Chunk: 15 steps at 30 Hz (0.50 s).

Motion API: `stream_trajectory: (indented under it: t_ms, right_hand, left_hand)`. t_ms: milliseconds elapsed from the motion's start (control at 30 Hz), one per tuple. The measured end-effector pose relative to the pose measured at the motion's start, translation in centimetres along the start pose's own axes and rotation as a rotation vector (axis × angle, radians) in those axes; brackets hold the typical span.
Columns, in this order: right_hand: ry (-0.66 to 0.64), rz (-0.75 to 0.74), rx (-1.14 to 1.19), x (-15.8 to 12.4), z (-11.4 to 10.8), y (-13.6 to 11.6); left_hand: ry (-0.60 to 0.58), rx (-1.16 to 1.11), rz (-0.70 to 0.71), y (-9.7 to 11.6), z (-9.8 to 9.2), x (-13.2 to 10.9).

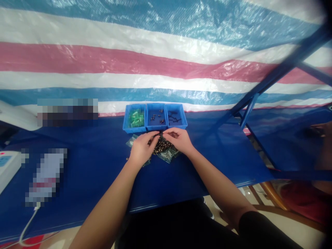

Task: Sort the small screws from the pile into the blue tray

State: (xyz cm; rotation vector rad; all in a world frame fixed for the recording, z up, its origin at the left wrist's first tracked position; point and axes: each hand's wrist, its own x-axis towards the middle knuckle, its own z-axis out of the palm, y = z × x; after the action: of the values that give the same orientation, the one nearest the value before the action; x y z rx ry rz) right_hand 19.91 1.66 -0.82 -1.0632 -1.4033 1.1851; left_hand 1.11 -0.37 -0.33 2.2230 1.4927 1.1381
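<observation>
My left hand (141,147) and my right hand (180,140) meet fingertip to fingertip just in front of three blue bins. Both have thumb and fingers pinched together; whatever they grip is too small and dark to make out. Under them lies a heap of small brass and dark screw-like parts (161,146). Small clear plastic packets (166,156) lie at the heap's near side. Green packets (136,118) fill the left bin (134,130). A few small metal fittings (162,121) sit in the middle bin (152,128), and dark screws (175,119) in the right bin (185,117).
The blue tabletop (103,148) extends to both sides. A blurred-out phone-like object (48,173) with a white cable (26,228) and a white device (9,169) are at left. Blue metal framing (272,74) stands at right, near another person's red clothing (306,200). Striped sheeting (155,62) hangs behind.
</observation>
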Motion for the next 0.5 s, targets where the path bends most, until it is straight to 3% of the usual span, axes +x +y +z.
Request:
stream_trajectory:
  t_ms: [500]
  right_hand:
    - [-0.013,-0.012,-0.073,-0.25,-0.01,-0.65]
  left_hand:
    - [0.007,0.011,-0.057,0.55,-0.32,0.05]
